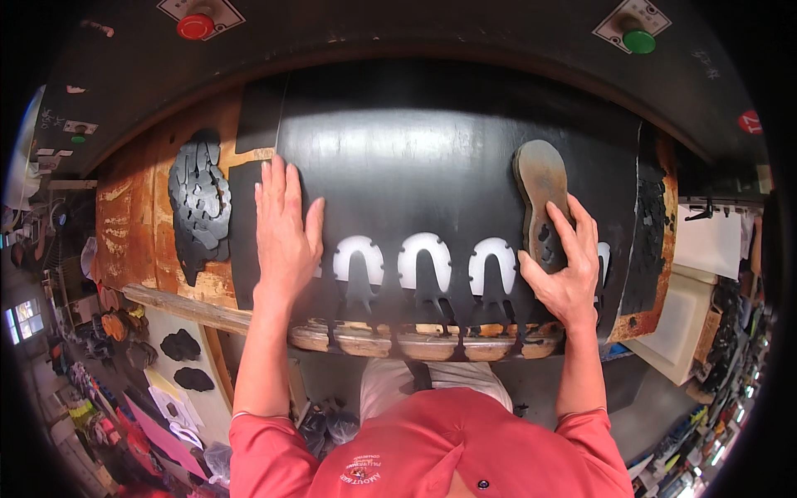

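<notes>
A large black sheet (407, 187) lies over a worn wooden work surface (133, 207). My left hand (285, 236) rests flat near the sheet's left side, fingers stretched out and holding nothing. At the right, my right hand (571, 270) curls its thumb and fingers around the lower part of a brown, worn sole-shaped block (544, 170), which looks like a cutting die and sits on the sheet. Between my hands, several white horseshoe shapes (424, 259) show along the sheet's ragged near edge; whether they are pieces or openings I cannot tell.
Stacked black cut pieces (199, 207) lie at the left, with black scraps (652, 241) at the right end. A dark machine beam with a red button (195, 26) and a green button (638, 41) spans the far side. Two black pieces (180, 345) lie on a board at lower left.
</notes>
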